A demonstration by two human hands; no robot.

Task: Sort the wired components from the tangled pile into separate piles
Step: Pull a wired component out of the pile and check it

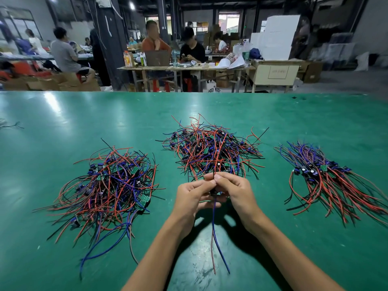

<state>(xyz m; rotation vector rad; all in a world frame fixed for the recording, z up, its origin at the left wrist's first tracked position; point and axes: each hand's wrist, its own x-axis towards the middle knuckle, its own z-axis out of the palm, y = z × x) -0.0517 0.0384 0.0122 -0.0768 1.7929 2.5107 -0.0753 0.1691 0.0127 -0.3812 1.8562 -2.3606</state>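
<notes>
1. Left hand [194,195] and right hand [233,191] both pinching one small wired component [214,191], near the red, blue and black tangled central pile [212,150].
2. Dangling red and blue leads [216,244] likely to snag pile strands, dragging extras along.

I see a glossy green table [63,122], scuffed pale grey near its front edge. On it, the tangled pile [212,148] mixes red, blue and black wires with small green circuit boards. The left pile [111,185] shows the same red, blue and black leads, green boards and dark blue parts. The right pile [327,177] runs blue and purple at the far end, red and black nearer me. From the held component [214,192], which looks black, I think, hang a blue wire [218,244] and a red wire [212,255].
</notes>
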